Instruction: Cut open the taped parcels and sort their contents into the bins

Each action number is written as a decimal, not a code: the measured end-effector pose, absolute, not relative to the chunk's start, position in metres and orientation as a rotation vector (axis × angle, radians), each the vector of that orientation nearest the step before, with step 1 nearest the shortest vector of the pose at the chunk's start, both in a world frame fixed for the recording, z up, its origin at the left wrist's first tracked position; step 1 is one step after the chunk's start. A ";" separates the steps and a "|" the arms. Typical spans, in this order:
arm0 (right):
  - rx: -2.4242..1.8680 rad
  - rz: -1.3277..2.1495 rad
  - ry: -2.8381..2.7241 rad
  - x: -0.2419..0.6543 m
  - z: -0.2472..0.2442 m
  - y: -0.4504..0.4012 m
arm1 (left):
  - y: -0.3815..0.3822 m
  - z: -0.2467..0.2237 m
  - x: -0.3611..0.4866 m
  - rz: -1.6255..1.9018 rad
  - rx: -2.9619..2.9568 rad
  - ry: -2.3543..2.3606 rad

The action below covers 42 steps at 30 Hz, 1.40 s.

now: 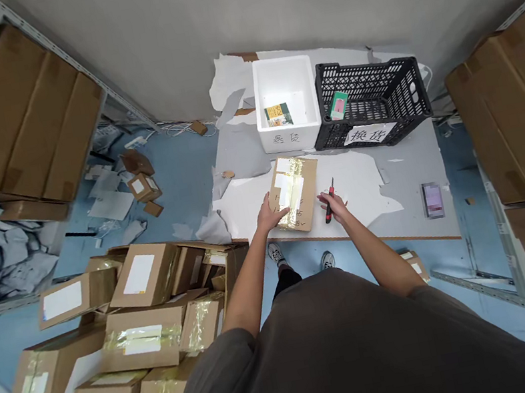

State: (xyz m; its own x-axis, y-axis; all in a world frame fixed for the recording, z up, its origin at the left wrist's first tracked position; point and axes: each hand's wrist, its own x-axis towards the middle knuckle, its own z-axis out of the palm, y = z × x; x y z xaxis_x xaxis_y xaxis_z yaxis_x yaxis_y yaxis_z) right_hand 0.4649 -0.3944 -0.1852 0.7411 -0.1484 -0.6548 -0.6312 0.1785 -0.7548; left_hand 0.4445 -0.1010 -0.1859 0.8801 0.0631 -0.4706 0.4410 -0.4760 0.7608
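Cardboard box point(296, 194) | brown | yellowish tape point(296, 180) | white label point(284, 187) | black handwriting point(299, 214)

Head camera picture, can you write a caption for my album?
Left hand on a taped box, right hand holding a red-and-black tool, white tub and black crate behind.

"换货" on crate point(358, 76), "Time" on shirt point(349, 344)

Left hand point(270, 214) holds taped box point(296, 192)
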 end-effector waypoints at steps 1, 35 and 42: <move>-1.359 0.396 0.637 0.459 -0.183 -0.391 | -0.103 -0.187 0.443 -0.481 2.026 0.396; -1.555 0.525 0.576 0.510 -0.141 -0.386 | -0.073 -0.220 0.453 -0.566 1.373 0.340; -1.392 0.550 0.480 0.476 -0.145 -0.385 | -0.091 -0.242 0.442 -0.523 1.136 0.455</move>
State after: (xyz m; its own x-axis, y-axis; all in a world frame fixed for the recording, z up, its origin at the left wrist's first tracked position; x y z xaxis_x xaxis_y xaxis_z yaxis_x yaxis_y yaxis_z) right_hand 0.4763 -0.3845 -0.1452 0.7841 0.0793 -0.6155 -0.6206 0.0922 -0.7787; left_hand 0.4424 -0.0909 -0.2425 0.7933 -0.1594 -0.5876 0.6040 0.3272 0.7267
